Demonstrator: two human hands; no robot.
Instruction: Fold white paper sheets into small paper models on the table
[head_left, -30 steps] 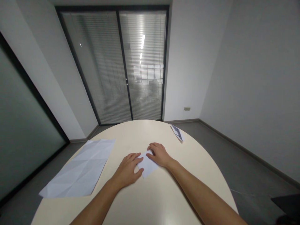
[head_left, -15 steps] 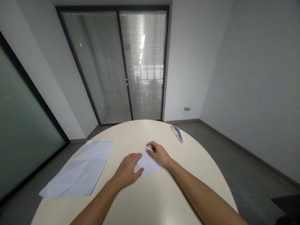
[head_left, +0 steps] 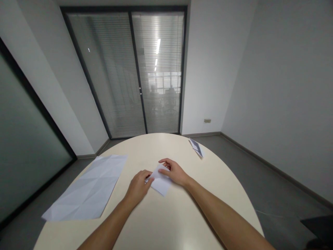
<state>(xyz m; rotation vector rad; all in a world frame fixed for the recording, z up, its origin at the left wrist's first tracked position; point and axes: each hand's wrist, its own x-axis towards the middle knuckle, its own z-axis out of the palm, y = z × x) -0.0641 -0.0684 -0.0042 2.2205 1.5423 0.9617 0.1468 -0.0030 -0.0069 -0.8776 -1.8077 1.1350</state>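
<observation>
A small folded piece of white paper [head_left: 161,184] is held between my two hands over the middle of the round table. My left hand [head_left: 139,184] pinches its left corner, thumb on top and fingers beneath. On the upper right side, my right hand [head_left: 174,172] grips the paper with the thumb over its face and the fingers behind the far edge. The paper's lower corner points toward me and looks slightly raised from the tabletop. Parts of its edges are hidden under my fingers.
Large creased white sheets [head_left: 91,189] lie at the table's left side. A folded paper piece [head_left: 196,148] with a dark patch rests near the far right rim of the cream table [head_left: 208,187]. Beyond stand glass doors with blinds [head_left: 125,76]. A dark object [head_left: 318,229] shows at lower right.
My left hand has gone from lying spread on the paper to pinching its left corner. My right hand has shifted slightly left, and the paper has turned and lifted a little.
</observation>
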